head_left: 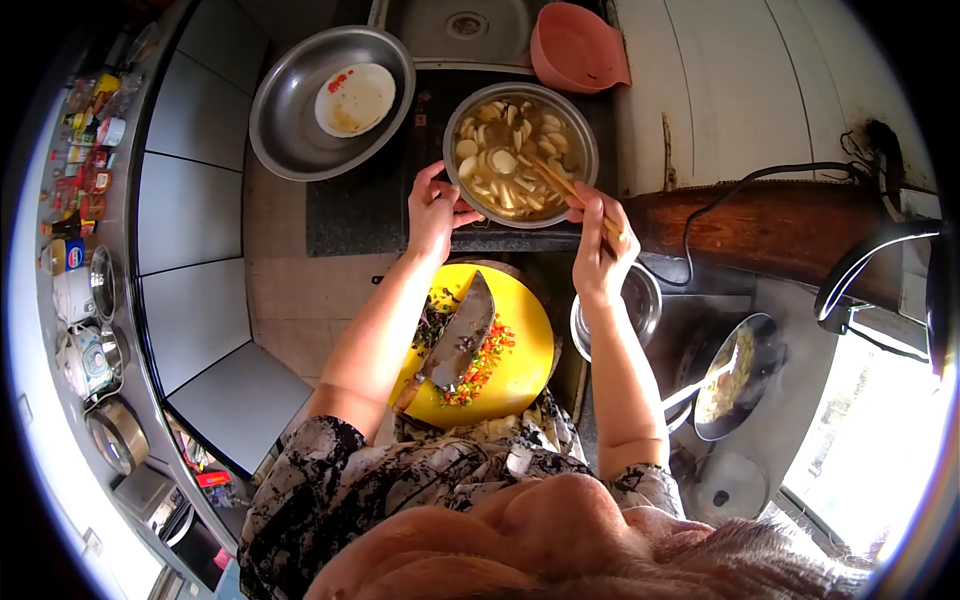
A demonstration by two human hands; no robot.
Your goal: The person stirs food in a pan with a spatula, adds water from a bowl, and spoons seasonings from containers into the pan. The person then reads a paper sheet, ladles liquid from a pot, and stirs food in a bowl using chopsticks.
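Far left, a shelf of jars & tins (80, 150) is seen along the wall, well apart from the work. Next, a large steel basin (300, 130) is set on the counter w/ a small white plate (355, 98) inside it, smeared and bearing a few red bits. The left hand (432, 212) is closed on the near-left rim of the steel bowl (580, 130), thumb over the edge, so the bowl is steadied. The bowl sits on a dark mat just below the sink (465, 25) and is filled w/ pale sliced pieces in brownish liquid. Below it, a yellow cutting board (525, 360) is seen, w/ a cleaver (458, 345) lying flat on it among chopped red, green & orange veg. The right hand (598, 245) is wrapped around a pair of chopsticks (555, 180), tips dipped among the slices. A pink bowl (578, 48) is tipped beside the sink, just behind the steel bowl. Further right, a smaller steel pot (645, 300) and a wok (740, 375) holding pale food are seen, w/ a black cable (720, 200) trailing across the wooden ledge. Risks, as judged: the bowl looks full, so liquid could be slopped over the rim if it is stirred hard or the left grip slips; slices could be flicked out onto the mat; the cleaver lies close under the forearms, so it could be knocked if an elbow is dropped.
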